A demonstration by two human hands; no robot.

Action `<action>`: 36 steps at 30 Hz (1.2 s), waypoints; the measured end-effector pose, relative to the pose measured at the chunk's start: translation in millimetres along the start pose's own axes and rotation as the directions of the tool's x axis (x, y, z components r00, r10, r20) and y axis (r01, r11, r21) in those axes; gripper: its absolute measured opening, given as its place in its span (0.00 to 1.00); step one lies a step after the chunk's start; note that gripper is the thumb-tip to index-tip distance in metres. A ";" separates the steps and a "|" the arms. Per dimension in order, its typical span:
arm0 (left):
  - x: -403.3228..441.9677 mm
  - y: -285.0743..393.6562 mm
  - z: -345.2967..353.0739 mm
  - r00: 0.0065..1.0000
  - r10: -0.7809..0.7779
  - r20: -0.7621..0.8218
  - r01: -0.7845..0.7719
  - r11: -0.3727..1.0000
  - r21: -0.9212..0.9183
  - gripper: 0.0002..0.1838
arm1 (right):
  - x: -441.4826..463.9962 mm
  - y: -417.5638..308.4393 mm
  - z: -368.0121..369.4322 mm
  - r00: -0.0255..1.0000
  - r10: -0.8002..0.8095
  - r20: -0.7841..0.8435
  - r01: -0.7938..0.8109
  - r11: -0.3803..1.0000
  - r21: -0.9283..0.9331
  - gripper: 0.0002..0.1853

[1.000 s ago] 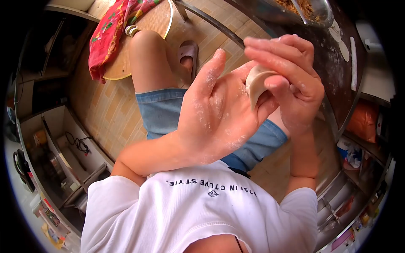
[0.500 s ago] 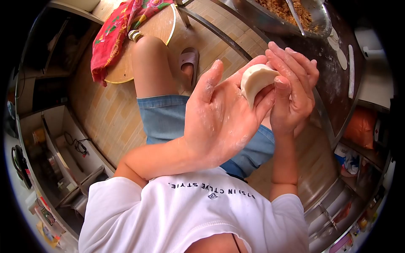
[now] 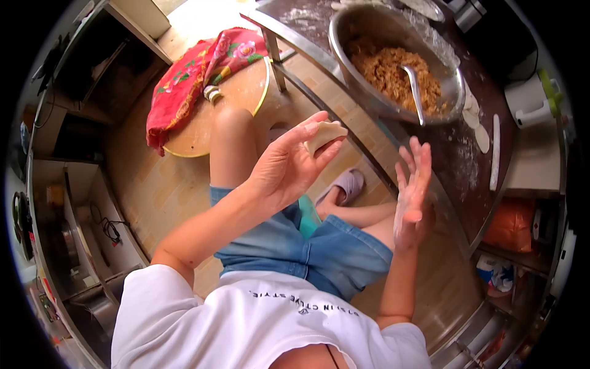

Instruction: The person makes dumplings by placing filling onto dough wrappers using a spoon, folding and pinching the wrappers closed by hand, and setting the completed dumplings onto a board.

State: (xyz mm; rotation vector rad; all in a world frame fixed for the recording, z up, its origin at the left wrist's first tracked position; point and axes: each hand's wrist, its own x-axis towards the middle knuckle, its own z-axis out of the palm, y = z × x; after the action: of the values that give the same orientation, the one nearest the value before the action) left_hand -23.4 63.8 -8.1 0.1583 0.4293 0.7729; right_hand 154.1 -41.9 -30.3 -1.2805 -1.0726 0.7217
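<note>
A pale folded dumpling (image 3: 326, 136) is pinched between the thumb and fingers of my left hand (image 3: 286, 161), out over the floor in front of my knees. My right hand (image 3: 413, 197) is raised beside the table edge, empty, its floury fingers spread. Beyond it stands a steel bowl (image 3: 344, 64) of brown minced filling (image 3: 393, 71). A metal spoon (image 3: 414, 92) rests in the filling, its handle pointing toward me.
On the dark floured table (image 3: 452, 157) lie flat dough wrappers (image 3: 473, 117) and a thin white rolling pin (image 3: 495, 150). A round board (image 3: 190, 132) at the left carries a red floral cloth (image 3: 184, 83). The metal table frame (image 3: 362, 150) runs in front of me.
My hands were together around the dumpling and have come apart. The left has carried it left and forward; the right has let go and opened. The view now shows more of the bowl.
</note>
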 end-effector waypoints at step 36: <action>300.4 211.2 -10.2 0.778 0.079 0.623 -0.349 -0.770 0.534 0.12 | 16.0 72.0 -0.4 0.987 0.156 0.041 -0.140 0.953 -0.268 0.21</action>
State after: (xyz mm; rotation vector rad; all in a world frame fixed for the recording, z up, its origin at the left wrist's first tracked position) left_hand 27.5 425.1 -50.6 2.6713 0.8888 0.6592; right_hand 170.0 -14.2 -96.8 -1.5899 -1.1611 0.7525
